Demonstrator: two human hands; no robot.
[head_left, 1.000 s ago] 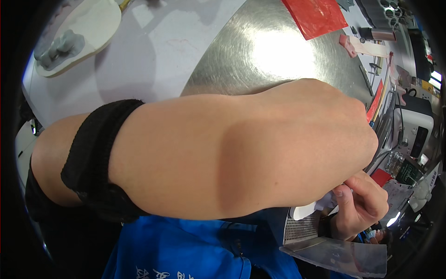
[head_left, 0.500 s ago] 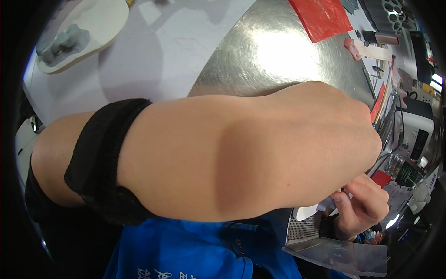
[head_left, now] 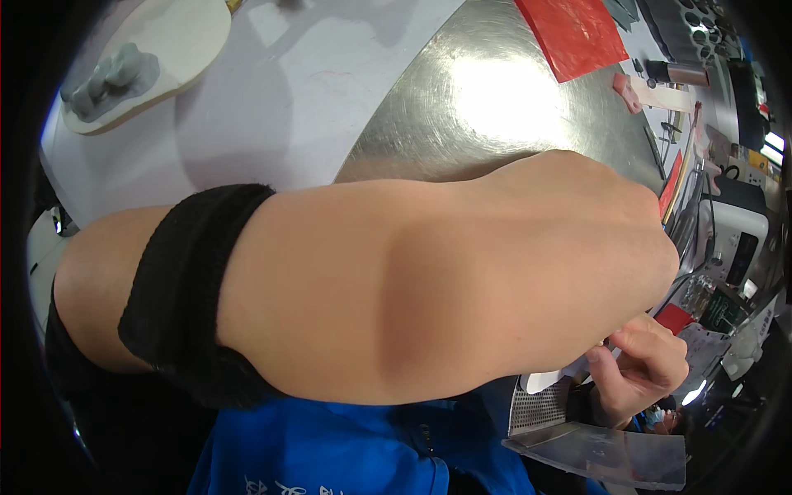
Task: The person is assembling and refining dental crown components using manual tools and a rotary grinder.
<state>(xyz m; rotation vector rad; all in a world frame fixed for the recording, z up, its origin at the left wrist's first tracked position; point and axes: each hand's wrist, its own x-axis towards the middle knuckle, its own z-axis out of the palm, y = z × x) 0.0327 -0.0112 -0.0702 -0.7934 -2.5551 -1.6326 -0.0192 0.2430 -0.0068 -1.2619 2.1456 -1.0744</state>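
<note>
My left forearm reaches across the middle of the view from the left, a black band around it. My left hand is at its right end, back toward me, with its fingers hidden on the far side. Just below it, my right hand is closed, thumb and forefinger pinched together by the lower edge of the left hand. A tiny pale bit shows at the right fingertips, too small to name. A white, rounded piece shows partly beneath the left hand, over a perforated metal grille.
A grey tooth model sits on a cream board at the far left. Red sheets lie on the shiny metal surface. A clear shield stands near me. Tools and a white device crowd the right.
My left forearm sits slightly lower in the view, and the table things have shifted a little with it. Both hands keep nearly the same pose.
</note>
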